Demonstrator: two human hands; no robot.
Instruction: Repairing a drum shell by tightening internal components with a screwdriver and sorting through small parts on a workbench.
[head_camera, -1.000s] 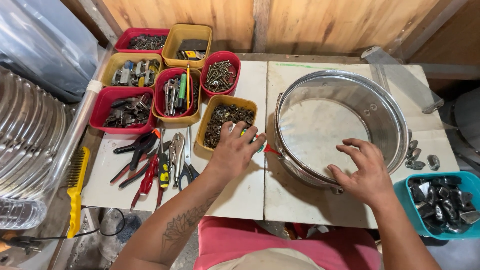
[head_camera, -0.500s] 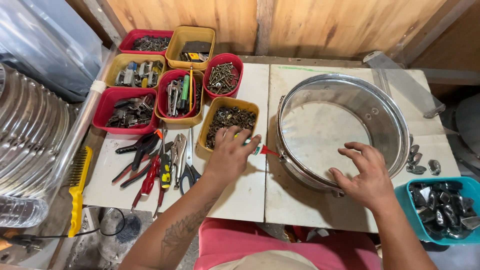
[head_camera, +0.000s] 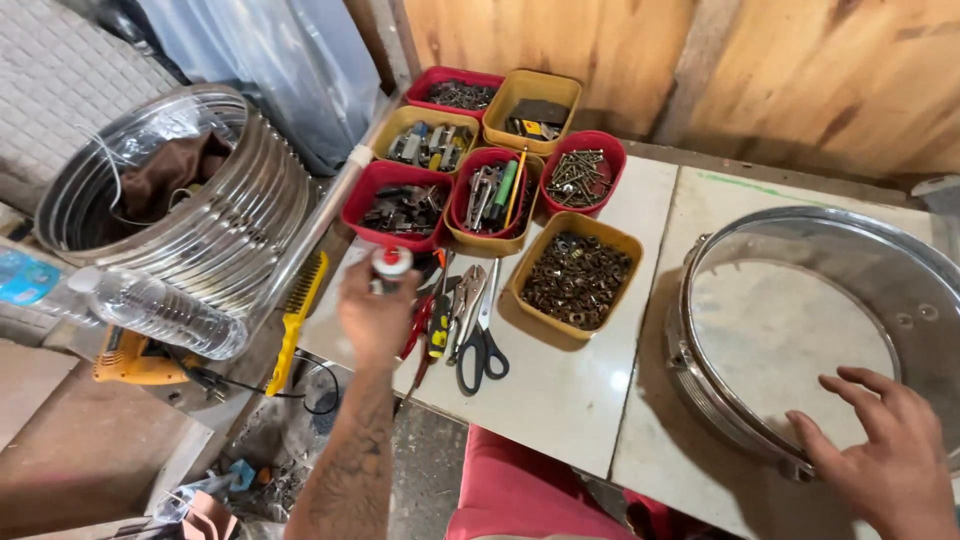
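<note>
My left hand (head_camera: 375, 315) is raised over the table's left edge, closed around a small white cylinder with a red band (head_camera: 391, 264). Just right of it lie pliers, red-handled tools and black-handled scissors (head_camera: 483, 345). My right hand (head_camera: 885, 455) rests with fingers spread on the near rim of a shiny metal drum shell (head_camera: 800, 330) lying flat on the white table (head_camera: 560, 400). A yellow tray of dark nuts (head_camera: 577, 275) sits between the tools and the drum shell.
Red and yellow trays of screws, bits and tools (head_camera: 490, 150) fill the back left of the table. Left of the table stand a ribbed metal drum (head_camera: 200, 220), a plastic water bottle (head_camera: 160, 310), a yellow brush (head_camera: 293, 315) and a yellow power tool (head_camera: 130, 360).
My view has swung left. My left hand moved from beside the nut tray to the table's left edge and now grips the small cylinder. My right hand stays on the drum rim.
</note>
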